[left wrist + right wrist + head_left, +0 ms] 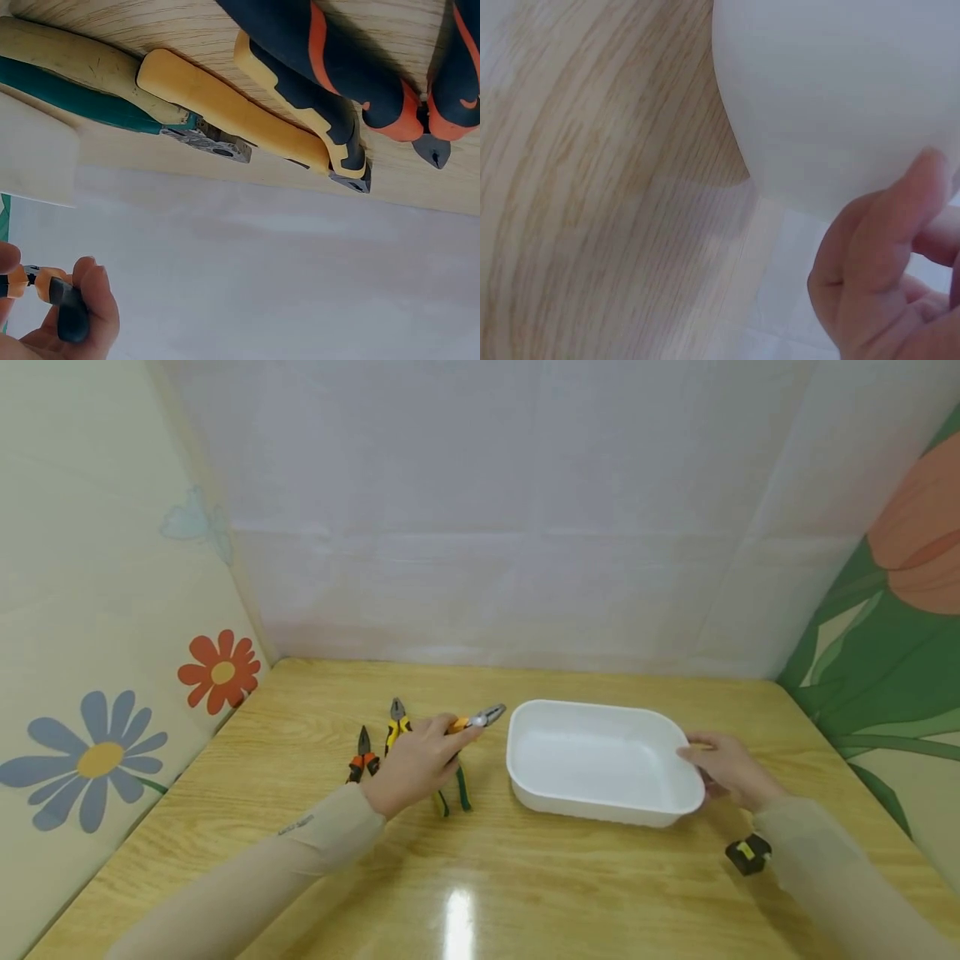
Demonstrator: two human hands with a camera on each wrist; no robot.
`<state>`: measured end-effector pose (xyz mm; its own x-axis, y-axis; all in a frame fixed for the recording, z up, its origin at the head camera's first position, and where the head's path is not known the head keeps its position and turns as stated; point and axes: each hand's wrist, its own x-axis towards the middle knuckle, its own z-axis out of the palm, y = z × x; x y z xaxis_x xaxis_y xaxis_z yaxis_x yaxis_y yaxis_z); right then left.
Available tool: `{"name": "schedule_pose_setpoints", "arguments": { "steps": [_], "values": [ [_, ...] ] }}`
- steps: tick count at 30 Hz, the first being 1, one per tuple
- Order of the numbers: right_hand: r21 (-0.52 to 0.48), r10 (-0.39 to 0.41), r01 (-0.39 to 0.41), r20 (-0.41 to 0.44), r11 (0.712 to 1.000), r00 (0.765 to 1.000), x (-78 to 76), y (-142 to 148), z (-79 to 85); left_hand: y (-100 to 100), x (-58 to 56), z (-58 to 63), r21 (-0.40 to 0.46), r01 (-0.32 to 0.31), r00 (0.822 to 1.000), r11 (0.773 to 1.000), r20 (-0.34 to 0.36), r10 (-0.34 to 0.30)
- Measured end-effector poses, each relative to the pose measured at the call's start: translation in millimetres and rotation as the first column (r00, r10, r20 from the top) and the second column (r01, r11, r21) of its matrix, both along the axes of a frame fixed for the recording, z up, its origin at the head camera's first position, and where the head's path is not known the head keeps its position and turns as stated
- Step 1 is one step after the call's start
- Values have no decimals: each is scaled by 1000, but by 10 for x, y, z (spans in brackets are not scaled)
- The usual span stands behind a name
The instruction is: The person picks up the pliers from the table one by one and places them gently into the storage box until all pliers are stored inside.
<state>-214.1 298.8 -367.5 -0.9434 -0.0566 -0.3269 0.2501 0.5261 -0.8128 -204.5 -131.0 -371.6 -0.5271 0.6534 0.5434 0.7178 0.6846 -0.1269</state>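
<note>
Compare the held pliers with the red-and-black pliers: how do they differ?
The held pliers are in the left hand; the red-and-black pliers lie on the table. The held pliers point rightward; the red-and-black pliers point toward the table's far edge. Both have metal heads.

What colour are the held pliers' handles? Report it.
The pliers' handles are orange and blackish, clearest in the left wrist view.

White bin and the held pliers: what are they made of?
The white bin looks like smooth, satin plastic: even colour, rounded corners. The held pliers have a shiny grey metal head, probably steel, and matte orange and dark grips, perhaps plastic or rubber.
</note>
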Motion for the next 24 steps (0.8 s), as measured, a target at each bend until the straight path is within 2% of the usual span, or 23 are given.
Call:
{"name": "schedule_pose_setpoints", "arguments": {
  "steps": [6, 14, 20, 24],
  "values": [
    [4, -1, 1, -2, 1000, 1000, 3, -3, 16, 46, -23, 8, -8, 8, 1000, 1000, 21, -8],
    [16, 4, -4, -8, 1000, 1000, 6, 2, 23, 106, -43, 30, -15, 12, 1000, 1000, 12, -12],
    [18, -2, 1, 5, 1000, 1000, -5, 5, 21, 153, -27, 76, -44, 7, 998, 999, 56, -4],
    [16, -2, 1, 6, 1000, 1000, -8, 2, 23, 167, -29, 87, -73, 8, 998, 997, 60, -3]
  ]
}}
